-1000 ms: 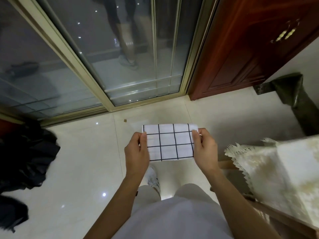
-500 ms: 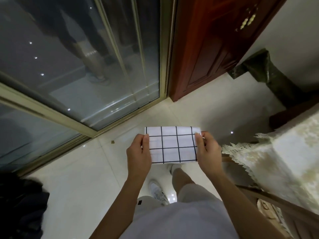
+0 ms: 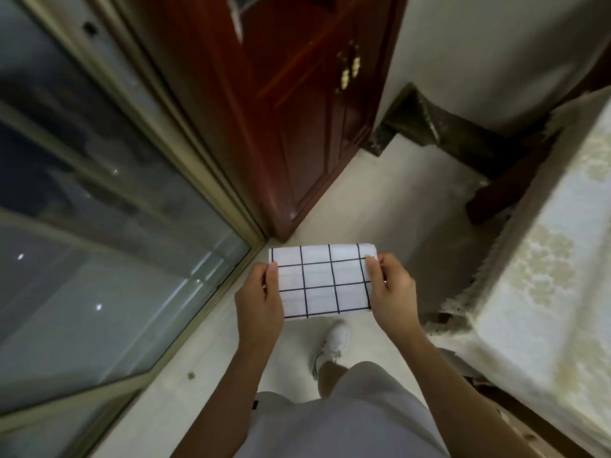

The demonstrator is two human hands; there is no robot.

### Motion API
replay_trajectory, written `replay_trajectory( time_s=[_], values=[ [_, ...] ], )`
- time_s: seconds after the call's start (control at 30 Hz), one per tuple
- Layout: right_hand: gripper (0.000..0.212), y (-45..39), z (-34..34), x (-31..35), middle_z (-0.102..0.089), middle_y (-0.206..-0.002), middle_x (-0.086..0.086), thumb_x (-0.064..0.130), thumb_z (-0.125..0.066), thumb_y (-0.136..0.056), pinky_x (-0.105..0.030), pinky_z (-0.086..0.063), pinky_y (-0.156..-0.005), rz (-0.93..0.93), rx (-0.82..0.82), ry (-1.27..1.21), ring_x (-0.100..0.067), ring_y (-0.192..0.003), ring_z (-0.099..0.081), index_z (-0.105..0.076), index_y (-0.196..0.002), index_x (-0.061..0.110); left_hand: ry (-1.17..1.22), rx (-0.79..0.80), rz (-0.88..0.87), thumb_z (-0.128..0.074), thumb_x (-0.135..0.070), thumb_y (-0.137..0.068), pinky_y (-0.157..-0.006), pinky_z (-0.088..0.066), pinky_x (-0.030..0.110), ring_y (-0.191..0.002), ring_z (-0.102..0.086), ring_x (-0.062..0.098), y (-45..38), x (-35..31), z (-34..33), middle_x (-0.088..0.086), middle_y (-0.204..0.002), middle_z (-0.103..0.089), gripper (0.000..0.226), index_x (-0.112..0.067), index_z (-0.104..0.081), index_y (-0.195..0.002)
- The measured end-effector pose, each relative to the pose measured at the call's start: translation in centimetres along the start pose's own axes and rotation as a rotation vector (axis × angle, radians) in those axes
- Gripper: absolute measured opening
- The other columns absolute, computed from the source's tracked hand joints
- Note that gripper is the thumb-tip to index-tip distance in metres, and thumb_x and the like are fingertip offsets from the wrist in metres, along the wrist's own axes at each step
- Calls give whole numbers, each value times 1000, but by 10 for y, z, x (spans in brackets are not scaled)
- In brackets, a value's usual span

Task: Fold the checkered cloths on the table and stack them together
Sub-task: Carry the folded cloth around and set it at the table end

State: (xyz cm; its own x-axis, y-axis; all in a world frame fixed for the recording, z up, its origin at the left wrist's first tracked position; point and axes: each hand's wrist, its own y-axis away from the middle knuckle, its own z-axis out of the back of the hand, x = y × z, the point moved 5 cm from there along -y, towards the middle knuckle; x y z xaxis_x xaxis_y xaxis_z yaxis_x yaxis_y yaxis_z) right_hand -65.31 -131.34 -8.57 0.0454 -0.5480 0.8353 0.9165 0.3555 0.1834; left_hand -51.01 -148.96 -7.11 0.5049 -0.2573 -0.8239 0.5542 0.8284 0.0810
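A white cloth with a black grid (image 3: 322, 282), folded into a small flat rectangle, is held in the air in front of me above the floor. My left hand (image 3: 259, 300) pinches its left edge, thumb on top. My right hand (image 3: 391, 289) pinches its right edge the same way. The table (image 3: 542, 246), draped in a cream lace-edged cover, stands to the right; the cloth is left of it and not touching it. No other checkered cloth shows on the visible part of the table.
A dark red wooden door (image 3: 297, 104) stands ahead. A glass sliding door with a metal frame (image 3: 185, 150) runs along the left. A dark stone skirting (image 3: 429, 123) lines the white wall. My white shoe (image 3: 332, 345) is on the pale tiled floor.
The view has swung to the right: the glass door slid left and the table takes up more of the right side. Both hands still hold the folded cloth the same way.
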Motion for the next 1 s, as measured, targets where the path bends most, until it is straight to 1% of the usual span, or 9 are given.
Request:
replay_trajectory(
  time_s=[0.17, 0.23, 0.37, 0.47, 0.57, 0.7, 0.87, 0.93, 1.0],
  values=[
    [27, -56, 46, -5, -64, -78, 1, 26, -47, -104, -25, -40, -65, -52, -134, -76, -13, -72, -55, -60, -90, 7, 70, 119, -80, -47, -23, -104, -53, -35, 13, -59, -49, 3, -52, -52, -60, -9, -62, -49, 32, -21, -49, -72],
    [28, -70, 62, -12, -64, -77, -2, 26, -47, -104, -26, -41, -66, -78, -189, -92, -16, -73, -55, -59, -88, 6, 74, 178, -103, -47, -23, -104, -51, -32, 15, -55, -44, 4, -68, -70, -84, -12, -57, -46, 35, -27, -45, -69],
    [32, -97, 89, -26, -57, -69, -2, 28, -47, -104, -30, -39, -61, -154, -280, -107, -11, -61, -46, -52, -79, 9, 71, 292, -151, -47, -23, -104, -50, -32, 14, -52, -43, 1, -97, -102, -129, -20, -56, -51, 36, -29, -45, -68],
    [34, -119, 102, -32, -55, -69, -5, 29, -47, -104, -28, -36, -57, -200, -323, -125, -8, -59, -41, -48, -76, 9, 66, 344, -185, -49, -23, -103, -49, -32, 14, -52, -44, 2, -120, -121, -157, -20, -56, -52, 34, -27, -47, -69],
    [34, -148, 109, -37, -53, -67, 0, 29, -47, -104, -24, -33, -55, -235, -351, -139, -7, -58, -41, -47, -74, 11, 55, 378, -204, -50, -23, -103, -47, -31, 14, -50, -44, 3, -148, -135, -183, -16, -52, -48, 34, -25, -47, -69],
    [33, -198, 118, -40, -55, -66, 1, 31, -48, -103, -28, -35, -56, -277, -402, -150, -7, -59, -41, -49, -76, 11, 39, 424, -229, -51, -22, -102, -47, -30, 15, -50, -45, 3, -196, -151, -227, -11, -51, -48, 34, -25, -47, -68],
    [34, -274, 133, -31, -57, -69, -5, 33, -47, -103, -37, -38, -58, -324, -472, -131, -8, -59, -41, -51, -79, 9, 14, 527, -265, -50, -26, -103, -48, -28, 25, -49, -38, 7, -273, -182, -287, -12, -52, -44, 36, -26, -42, -67],
    [35, -303, 139, -23, -55, -68, -4, 33, -47, -104, -37, -36, -57, -332, -497, -126, -8, -59, -39, -50, -79, 8, 28, 561, -285, -50, -26, -103, -50, -29, 26, -51, -37, 6, -302, -201, -305, -11, -53, -41, 37, -27, -42, -67],
    [36, -331, 145, -14, -51, -65, 0, 32, -47, -104, -32, -34, -55, -329, -528, -132, -8, -58, -37, -49, -78, 7, -8, 589, -303, -49, -28, -103, -50, -30, 23, -52, -40, 5, -331, -218, -322, -11, -54, -41, 36, -30, -42, -67]
  ],
)
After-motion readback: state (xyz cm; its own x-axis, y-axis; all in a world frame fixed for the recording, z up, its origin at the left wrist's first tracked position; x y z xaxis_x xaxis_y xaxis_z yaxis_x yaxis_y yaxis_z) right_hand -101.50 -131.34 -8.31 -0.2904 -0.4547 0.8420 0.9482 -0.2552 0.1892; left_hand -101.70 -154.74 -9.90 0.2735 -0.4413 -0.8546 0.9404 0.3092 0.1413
